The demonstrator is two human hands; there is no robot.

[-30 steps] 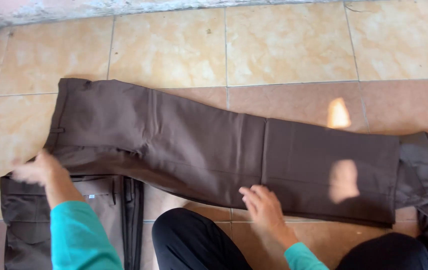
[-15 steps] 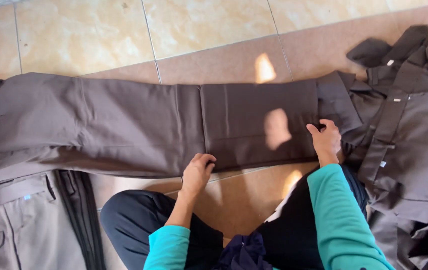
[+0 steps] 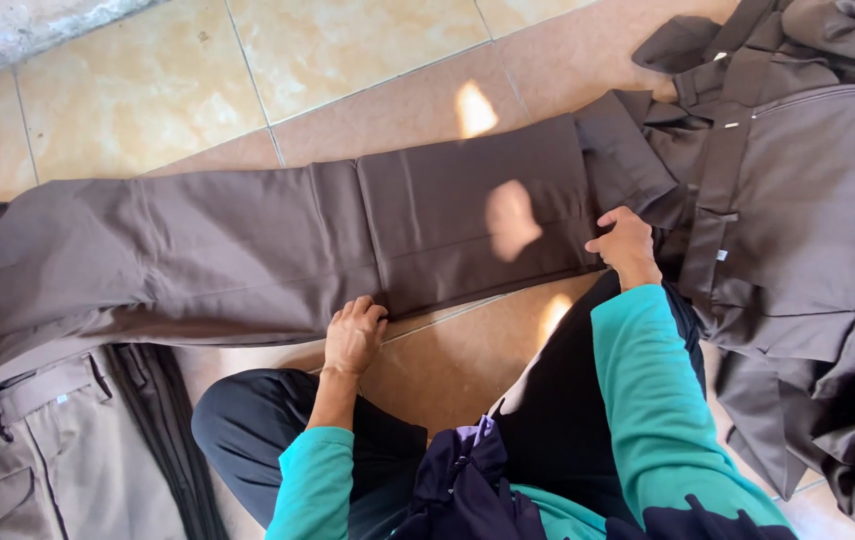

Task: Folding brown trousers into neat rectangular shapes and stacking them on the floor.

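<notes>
Dark brown trousers [image 3: 248, 250] lie flat and lengthwise across the tiled floor, waistband at the left, leg cuffs at the right. My left hand [image 3: 353, 335] rests with curled fingers on the near edge of the trouser leg, about at the knee crease. Further right, my right hand [image 3: 626, 245] pinches the near corner of the cuff end. Both arms wear teal sleeves. My crossed legs in black trousers sit just below the garment.
A heap of brown jackets or shirts [image 3: 798, 230] lies at the right, touching the cuff end. Another folded grey-brown pair of trousers [image 3: 38, 450] with a black strip beside it lies at the lower left. Beige floor tiles [image 3: 148, 90] stretch beyond.
My left hand left the waistband and slid right to the knee; my right hand moved along the leg to the cuff. The view shifted right, revealing the garment heap.
</notes>
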